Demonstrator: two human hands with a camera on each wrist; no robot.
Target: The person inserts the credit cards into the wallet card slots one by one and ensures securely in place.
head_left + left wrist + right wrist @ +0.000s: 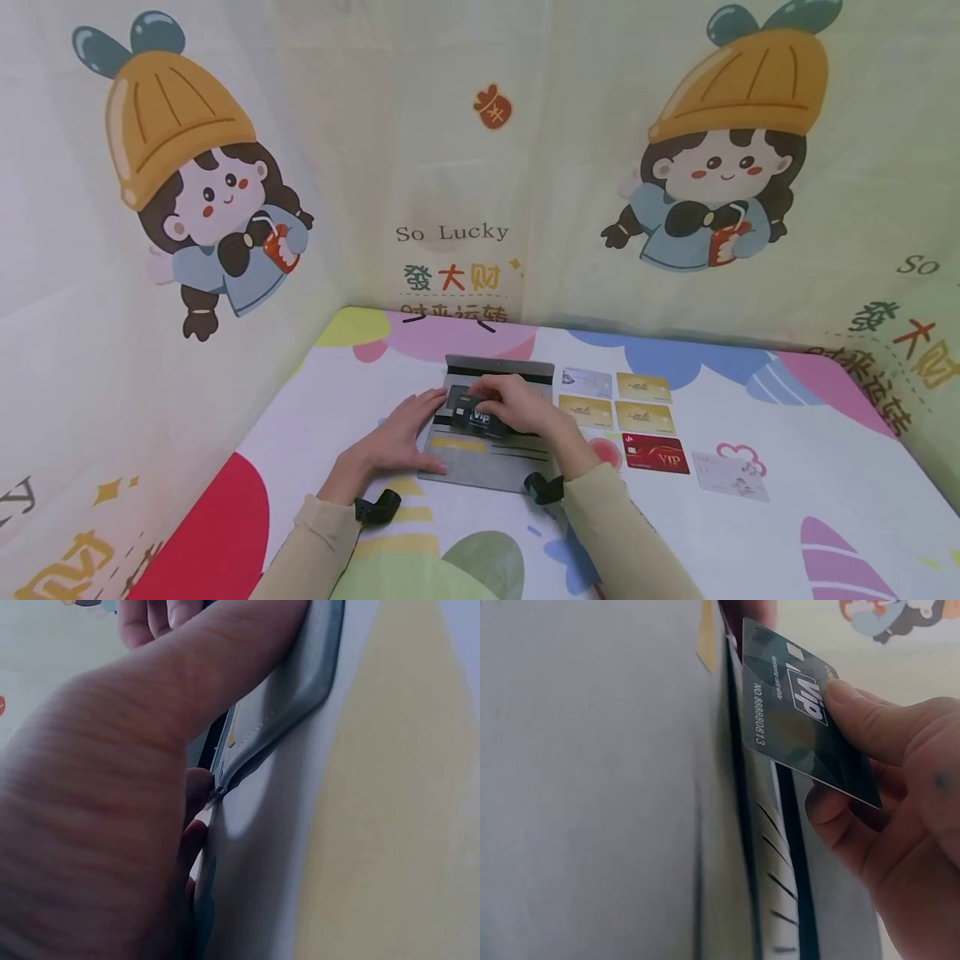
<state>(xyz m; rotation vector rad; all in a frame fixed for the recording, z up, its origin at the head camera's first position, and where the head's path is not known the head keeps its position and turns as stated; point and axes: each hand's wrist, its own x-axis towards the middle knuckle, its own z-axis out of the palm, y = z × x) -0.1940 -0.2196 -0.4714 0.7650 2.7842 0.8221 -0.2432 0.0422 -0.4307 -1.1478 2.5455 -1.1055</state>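
A grey card wallet (487, 468) lies unfolded on the table, with card slots and dark strips inside. My left hand (397, 433) rests on its left side, fingers spread along the edge and thumb on the lower left part. In the left wrist view, the hand (97, 802) hides much of the wallet (300, 690). My right hand (521, 404) pinches a black VIP card (472, 414) over the wallet's upper half. The right wrist view shows this card (787, 712) tilted above the slots, thumb on its printed face and fingers behind.
Right of the wallet lie a silver card (587, 382), several gold cards (643, 387), a red VIP card (656, 453) and a pale card (731, 477). The tablecloth (337, 450) has colourful printed shapes. A printed curtain (450, 167) stands behind the table.
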